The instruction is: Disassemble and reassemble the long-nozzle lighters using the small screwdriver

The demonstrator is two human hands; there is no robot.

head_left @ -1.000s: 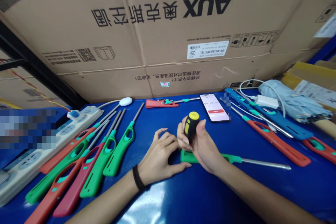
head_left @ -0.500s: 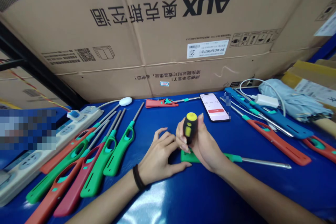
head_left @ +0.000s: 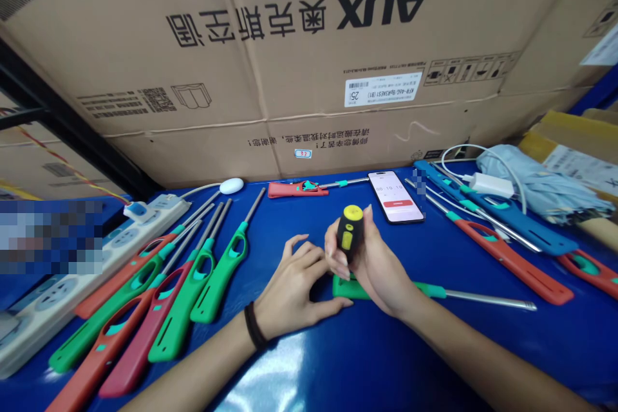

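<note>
A black-and-yellow screwdriver [head_left: 351, 232] stands almost upright in my right hand [head_left: 376, 270], its yellow cap up and my fingers closed round the handle. Its shaft and tip are hidden behind the hand. Beneath lies a green gas lighter [head_left: 348, 290] with a long metal barrel pointing right; my right hand and wrist cover the middle of it. My left hand [head_left: 294, 286] rests on the table at the lighter's handle end. Its thumb presses along the near edge, while the index finger reaches to the far side, closing on that end. The left fingertips are partly hidden.
Several green, orange and red lighters [head_left: 217, 283] lie at left beside a white power strip [head_left: 116, 241]. A phone [head_left: 396, 196] with a running timer and a red lighter [head_left: 297, 190] lie behind. Blue [head_left: 512, 219] and orange lighters [head_left: 516, 261] lie right. A cardboard box [head_left: 290, 90] walls the back.
Both hands, the screwdriver and the green lighter keep nearly the same places. The screwdriver handle has turned or tilted very slightly; the view has shifted a touch.
</note>
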